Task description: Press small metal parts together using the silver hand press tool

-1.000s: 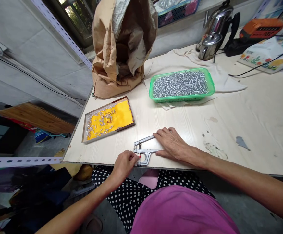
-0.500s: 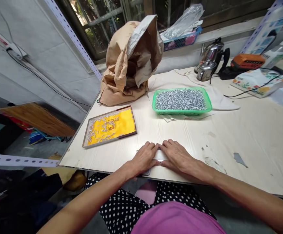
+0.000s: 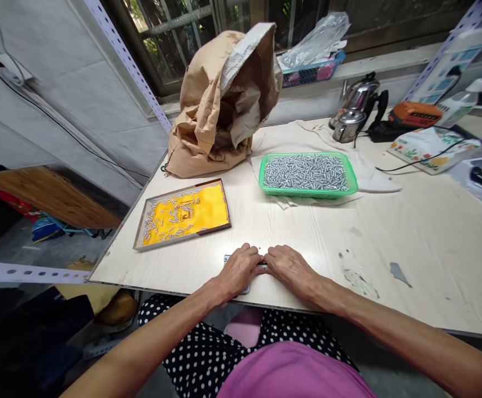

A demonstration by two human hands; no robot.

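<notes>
Both my hands rest together at the table's point(image 3: 410, 232) front edge, fingertips touching. My left hand point(image 3: 237, 272) lies curled over a flat metal press tool point(image 3: 226, 258), which is almost wholly hidden; only a corner shows. My right hand point(image 3: 291, 267) presses on the same tool from the right, fingers bent over its handle. A framed yellow tray point(image 3: 174, 239) with several small silver pieces lies to the left beyond my hands. A green basket point(image 3: 307, 192) full of silver pieces stands farther back.
A crumpled brown paper sack point(image 3: 220, 105) stands at the back left. A white cloth point(image 3: 376, 174) lies under the basket. A steel kettle point(image 3: 355, 108), an orange device point(image 3: 414, 113) and cables sit at the back right. The table's left edge drops to the floor.
My left hand has moved from pinching the tool's jaw to lying on top of it beside my right hand. The tool's raised handle is now pressed down and covered. My head tilted up.
</notes>
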